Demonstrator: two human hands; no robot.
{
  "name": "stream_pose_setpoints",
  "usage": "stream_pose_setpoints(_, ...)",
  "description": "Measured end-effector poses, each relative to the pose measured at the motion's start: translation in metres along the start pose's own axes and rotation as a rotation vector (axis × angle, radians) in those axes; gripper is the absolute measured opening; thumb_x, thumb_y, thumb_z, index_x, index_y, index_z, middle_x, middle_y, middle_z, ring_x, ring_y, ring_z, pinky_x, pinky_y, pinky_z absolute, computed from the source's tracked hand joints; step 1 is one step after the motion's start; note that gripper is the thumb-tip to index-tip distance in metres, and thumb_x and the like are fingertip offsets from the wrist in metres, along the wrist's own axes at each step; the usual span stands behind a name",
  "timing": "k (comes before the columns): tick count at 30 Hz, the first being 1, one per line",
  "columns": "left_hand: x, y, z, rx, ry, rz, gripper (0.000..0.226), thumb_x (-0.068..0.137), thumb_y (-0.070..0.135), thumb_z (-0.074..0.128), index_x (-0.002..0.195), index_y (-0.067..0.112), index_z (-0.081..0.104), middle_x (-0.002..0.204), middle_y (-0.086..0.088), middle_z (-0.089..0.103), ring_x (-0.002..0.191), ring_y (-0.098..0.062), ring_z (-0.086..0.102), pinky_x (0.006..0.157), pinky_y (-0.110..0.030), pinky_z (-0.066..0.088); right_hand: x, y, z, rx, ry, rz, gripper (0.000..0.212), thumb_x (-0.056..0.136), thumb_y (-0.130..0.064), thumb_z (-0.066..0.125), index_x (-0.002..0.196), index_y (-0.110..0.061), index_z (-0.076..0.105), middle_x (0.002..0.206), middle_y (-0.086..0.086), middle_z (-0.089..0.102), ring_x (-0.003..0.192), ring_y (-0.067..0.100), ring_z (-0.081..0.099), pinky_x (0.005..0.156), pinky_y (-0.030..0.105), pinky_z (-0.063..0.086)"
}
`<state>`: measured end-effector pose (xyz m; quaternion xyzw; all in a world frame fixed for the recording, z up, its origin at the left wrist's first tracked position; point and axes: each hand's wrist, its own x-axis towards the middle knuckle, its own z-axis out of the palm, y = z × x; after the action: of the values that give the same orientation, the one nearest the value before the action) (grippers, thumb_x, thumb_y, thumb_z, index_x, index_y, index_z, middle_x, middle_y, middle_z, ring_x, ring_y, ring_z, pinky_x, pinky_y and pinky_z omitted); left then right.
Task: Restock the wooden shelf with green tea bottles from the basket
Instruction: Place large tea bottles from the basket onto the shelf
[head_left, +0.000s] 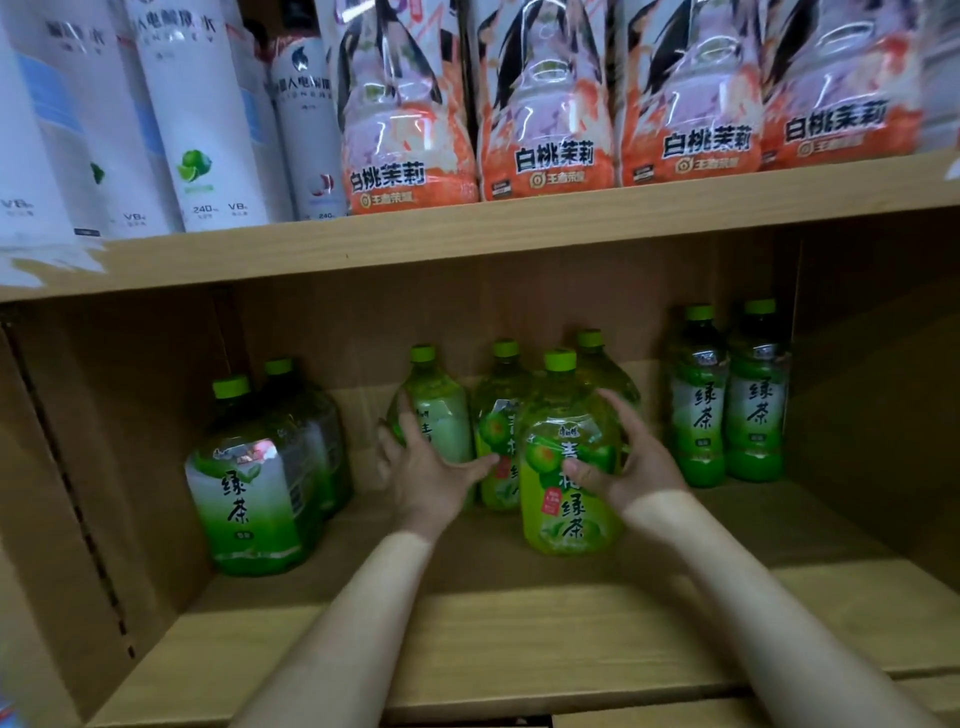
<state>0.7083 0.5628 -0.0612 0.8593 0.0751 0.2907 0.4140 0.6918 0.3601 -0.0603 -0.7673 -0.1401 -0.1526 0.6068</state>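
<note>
Reaches over the front lip of the wooden shelf (519, 649) with both bare forearms, into the lower bay. Wraps the right hand (634, 462) round the right side of the front bottle (563, 509) of green tea, thumb across the label and fingers curled behind it. Keeps that bottle upright on the shelf floor, just ahead of the central cluster. Spreads the left hand (431, 467) wide, fingers straight against the pale-labelled bottle (447, 415) just to the left, gripping nothing. Looks like the placing step: setting one bottle down and squaring up its neighbours. Calls next, probably, for sliding the front bottle back until it touches the middle bottle (496, 431) behind it, then letting go and fetching another. Cannot see the basket from here. Behind the cluster, shows only the cap of a rear bottle (589, 339). Stands well apart from the left pair (244, 483) and nearer to the right pair (727, 410) by the side wall. Above, carries orange-labelled bottles (410, 130) and white bottles (197, 104) on the upper board (519, 228).
</note>
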Motion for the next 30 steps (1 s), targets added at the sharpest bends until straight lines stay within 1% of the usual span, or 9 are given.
stream_pose_setpoints(2, 0.006, 0.001, 0.011, 0.001, 0.056, -0.027, 0.129, 0.054, 0.047, 0.087, 0.149, 0.029, 0.002, 0.153, -0.025, 0.006, 0.141, -0.04, 0.012, 0.113, -0.045, 0.017, 0.002, 0.003, -0.011, -0.002, -0.02, -0.006, 0.086, 0.073, -0.012, 0.08, 0.143, -0.034, 0.033, 0.123, -0.006, 0.055, 0.118, 0.019, 0.056, 0.102, 0.046, 0.047)
stream_pose_setpoints(5, 0.009, -0.002, 0.019, 0.022, 0.122, -0.045, 0.126, 0.055, 0.046, 0.087, 0.149, 0.03, 0.003, 0.152, -0.023, 0.01, 0.138, -0.042, 0.019, 0.111, -0.046, 0.023, 0.007, 0.007, -0.019, -0.039, -0.033, -0.008, 0.087, 0.074, -0.015, 0.08, 0.144, -0.035, 0.031, 0.124, -0.005, 0.056, 0.118, 0.02, 0.056, 0.103, 0.047, 0.046)
stream_pose_setpoints(11, 0.009, -0.002, 0.016, 0.102, 0.097, -0.044, 0.124, 0.057, 0.05, 0.084, 0.149, 0.03, 0.002, 0.152, -0.022, 0.012, 0.138, -0.042, 0.02, 0.108, -0.05, 0.027, 0.011, 0.011, -0.027, -0.026, -0.048, -0.025, 0.085, 0.078, -0.01, 0.076, 0.146, -0.03, 0.03, 0.113, -0.018, 0.057, 0.116, 0.017, 0.057, 0.103, 0.046, 0.047)
stream_pose_setpoints(14, -0.007, 0.011, 0.009, 0.324, 0.163, 0.123, 0.111, 0.064, 0.053, 0.078, 0.148, 0.031, 0.011, 0.153, -0.018, 0.015, 0.14, -0.037, 0.016, 0.106, -0.052, 0.026, 0.011, 0.012, -0.035, 0.007, -0.052, -0.013, 0.085, 0.077, -0.005, 0.075, 0.147, -0.025, 0.03, 0.115, -0.014, 0.059, 0.115, 0.016, 0.058, 0.102, 0.047, 0.047)
stream_pose_setpoints(15, -0.014, 0.019, 0.009, 0.342, 0.148, 0.225, 0.101, 0.068, 0.05, 0.076, 0.148, 0.029, 0.017, 0.153, -0.016, 0.018, 0.139, -0.035, 0.018, 0.107, -0.048, 0.027, 0.011, 0.012, -0.039, 0.018, -0.052, -0.01, 0.085, 0.078, -0.004, 0.074, 0.147, -0.025, 0.03, 0.116, -0.011, 0.059, 0.115, 0.016, 0.059, 0.101, 0.046, 0.048)
stream_pose_setpoints(17, -0.033, 0.039, 0.017, 0.231, -0.053, 0.372, 0.086, 0.074, 0.047, 0.073, 0.145, 0.028, 0.029, 0.151, -0.008, 0.027, 0.137, -0.028, 0.027, 0.107, -0.039, 0.031, 0.011, 0.014, -0.047, 0.044, -0.059, -0.003, 0.082, 0.08, -0.002, 0.071, 0.146, -0.026, 0.029, 0.117, -0.01, 0.058, 0.114, 0.014, 0.059, 0.097, 0.037, 0.051)
stream_pose_setpoints(20, -0.053, 0.058, 0.04, 0.032, -0.373, 0.331, 0.095, 0.071, 0.047, 0.076, 0.146, 0.031, 0.022, 0.145, 0.002, 0.041, 0.13, -0.02, 0.042, 0.105, -0.031, 0.037, 0.011, 0.015, -0.055, 0.039, -0.097, -0.002, 0.079, 0.082, -0.003, 0.069, 0.141, -0.034, 0.027, 0.114, -0.017, 0.056, 0.102, -0.002, 0.058, 0.081, 0.016, 0.054)
stream_pose_setpoints(25, -0.062, 0.069, 0.06, 0.131, -0.284, 0.204, 0.097, 0.078, 0.04, 0.073, 0.149, 0.032, 0.006, 0.125, -0.008, 0.061, 0.11, -0.03, 0.06, 0.085, -0.03, 0.045, 0.012, 0.021, -0.057, 0.07, -0.109, 0.033, 0.077, 0.083, -0.01, 0.07, 0.138, -0.041, 0.026, 0.125, -0.008, 0.058, 0.114, 0.011, 0.058, 0.095, 0.035, 0.051)
stream_pose_setpoints(30, -0.063, 0.072, 0.061, 0.148, -0.302, 0.16, 0.093, 0.083, 0.035, 0.07, 0.15, 0.03, 0.006, 0.119, -0.013, 0.063, 0.105, -0.031, 0.062, 0.082, -0.033, 0.046, 0.003, 0.014, -0.047, 0.041, -0.039, 0.06, 0.082, 0.085, -0.01, 0.068, 0.148, -0.031, 0.02, 0.122, -0.006, 0.053, 0.115, 0.014, 0.054, 0.096, 0.032, 0.046)
